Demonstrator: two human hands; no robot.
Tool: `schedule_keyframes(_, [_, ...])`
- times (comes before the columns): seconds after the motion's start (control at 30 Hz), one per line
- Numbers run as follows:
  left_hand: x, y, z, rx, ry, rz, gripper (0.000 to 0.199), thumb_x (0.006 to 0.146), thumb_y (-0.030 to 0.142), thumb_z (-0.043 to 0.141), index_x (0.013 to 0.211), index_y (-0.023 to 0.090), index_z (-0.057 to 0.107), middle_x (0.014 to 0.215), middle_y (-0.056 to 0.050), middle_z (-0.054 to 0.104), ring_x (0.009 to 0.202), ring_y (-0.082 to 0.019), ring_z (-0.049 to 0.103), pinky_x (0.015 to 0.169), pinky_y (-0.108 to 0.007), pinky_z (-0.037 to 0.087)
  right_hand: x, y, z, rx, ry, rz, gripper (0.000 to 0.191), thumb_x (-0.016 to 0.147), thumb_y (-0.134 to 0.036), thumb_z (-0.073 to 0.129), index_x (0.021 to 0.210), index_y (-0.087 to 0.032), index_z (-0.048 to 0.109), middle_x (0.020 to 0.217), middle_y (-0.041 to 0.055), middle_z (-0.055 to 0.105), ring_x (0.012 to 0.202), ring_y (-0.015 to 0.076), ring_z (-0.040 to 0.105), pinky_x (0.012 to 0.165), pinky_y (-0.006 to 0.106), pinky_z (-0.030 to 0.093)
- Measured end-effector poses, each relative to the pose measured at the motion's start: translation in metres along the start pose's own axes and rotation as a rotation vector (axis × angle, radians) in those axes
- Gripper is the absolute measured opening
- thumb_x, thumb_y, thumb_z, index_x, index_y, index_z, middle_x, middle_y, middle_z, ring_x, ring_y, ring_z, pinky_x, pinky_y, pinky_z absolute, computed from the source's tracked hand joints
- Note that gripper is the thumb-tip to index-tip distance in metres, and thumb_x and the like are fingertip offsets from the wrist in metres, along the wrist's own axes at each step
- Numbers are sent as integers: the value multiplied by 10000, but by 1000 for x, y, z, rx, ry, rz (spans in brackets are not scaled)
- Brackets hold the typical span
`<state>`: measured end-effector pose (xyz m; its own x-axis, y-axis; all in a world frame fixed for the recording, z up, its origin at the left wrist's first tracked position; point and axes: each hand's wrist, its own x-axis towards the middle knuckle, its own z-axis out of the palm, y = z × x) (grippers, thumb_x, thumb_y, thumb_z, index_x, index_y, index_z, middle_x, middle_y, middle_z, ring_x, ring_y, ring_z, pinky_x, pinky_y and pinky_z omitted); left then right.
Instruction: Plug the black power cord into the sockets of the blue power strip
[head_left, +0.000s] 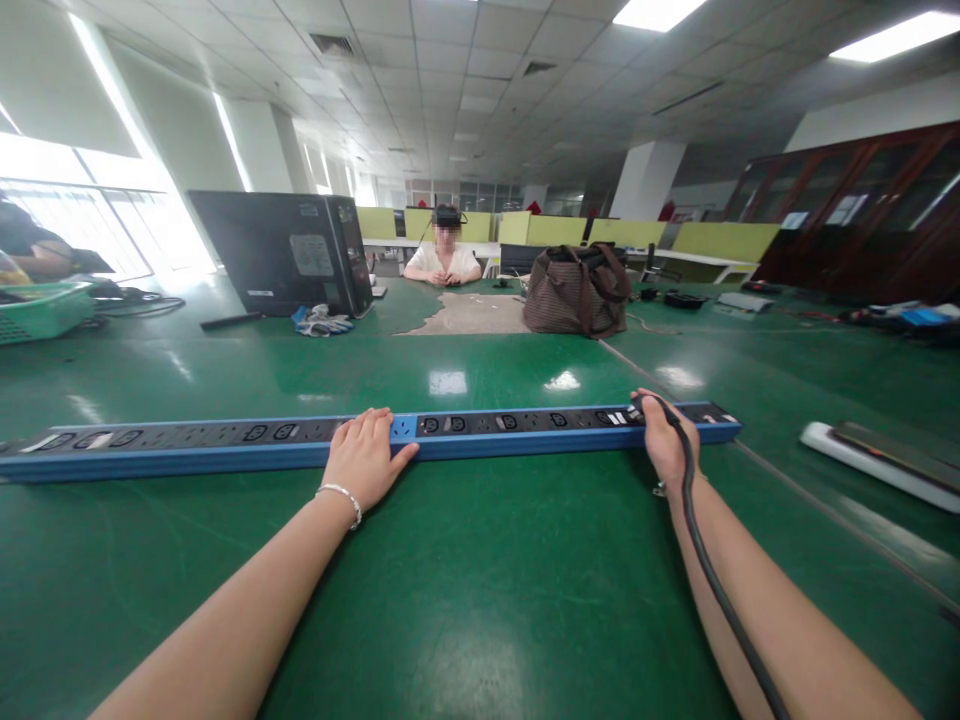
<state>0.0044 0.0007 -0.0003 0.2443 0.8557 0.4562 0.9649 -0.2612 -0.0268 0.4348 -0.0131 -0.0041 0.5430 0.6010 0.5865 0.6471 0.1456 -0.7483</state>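
Note:
A long blue and black power strip [491, 424] lies across the green table in front of me, with rows of sockets along its top. My left hand [365, 452] grips it left of its middle, fingers curled over the top and thumb along the front edge. Near the strip's right end, my right hand [666, 438] is closed round a black plug [638, 402], mostly hidden by the fingers. The plug is against the strip's top; I cannot tell how deep it sits in a socket. Its black cable [705, 560] runs down over my right forearm.
A white bar-shaped object [862, 455] lies at the right. Farther back are a black computer case [285, 255], gloves [322, 321], a brown checked bag [574, 290] and a green basket [45, 315]. A person [444, 258] sits opposite; another person's arm [37, 250] shows at far left.

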Motion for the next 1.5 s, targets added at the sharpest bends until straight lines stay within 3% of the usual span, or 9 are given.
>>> schedule_keyframes(0.1, [0,-1,0,-6,5,4,581,854,565,346,1203,126,500,1285,-160,552,1224,-282,472,1020,-436,332,11,13,-18,-38,27,2,451,829,-524,426,994,-202,694,1007,66,705,998,233,613,961,405,413])
schedule_keyframes(0.23, [0,-1,-1,-16,2,9,587,856,561,348,1200,112,503,1283,-172,552,1223,-289,471,1018,-446,334,21,21,-29,-117,-92,20,427,814,-496,448,1003,-202,693,995,69,711,1004,255,614,955,410,421])
schedule_keyframes(0.43, [0,0,-1,-28,7,7,581,855,560,352,1201,119,506,1284,-174,551,1223,-295,471,1014,-457,340,33,31,-31,-281,-148,-5,405,817,-494,441,965,-232,711,1003,65,708,1029,280,594,970,431,398])
schedule_keyframes(0.87, [0,-1,1,4,3,12,606,861,558,345,1207,85,504,1285,-176,549,1214,-303,474,1017,-443,334,41,37,-29,-284,-234,45,434,778,-454,477,1052,-193,687,1074,84,687,1058,268,593,955,403,423])
schedule_keyframes(1.03, [0,-1,0,-9,2,12,590,855,563,352,1204,113,507,1284,-172,553,1216,-292,476,1014,-445,338,42,43,-29,-443,-299,29,455,799,-485,429,1090,-236,676,1153,82,654,1140,309,542,998,484,361])
schedule_keyframes(1.13, [1,-1,1,-4,-3,13,598,859,560,347,1213,101,498,1293,-175,545,1223,-295,469,1017,-447,332,37,44,-28,-520,-282,-19,449,810,-461,432,1134,-247,658,1214,97,620,1224,329,470,1038,550,286])
schedule_keyframes(1.33, [0,-3,3,-5,5,12,597,857,563,348,1219,110,493,1289,-177,548,1226,-298,467,1012,-451,336,26,39,-29,-606,-184,-116,406,842,-437,450,1156,-273,648,1266,64,593,1265,329,424,1034,563,317])
schedule_keyframes(1.5, [0,-2,2,2,1,15,609,861,564,339,1212,92,498,1289,-185,544,1223,-305,466,1017,-457,331,27,42,-25,-585,-198,35,397,845,-490,449,1153,-330,643,1323,29,550,1332,356,317,1043,669,193])
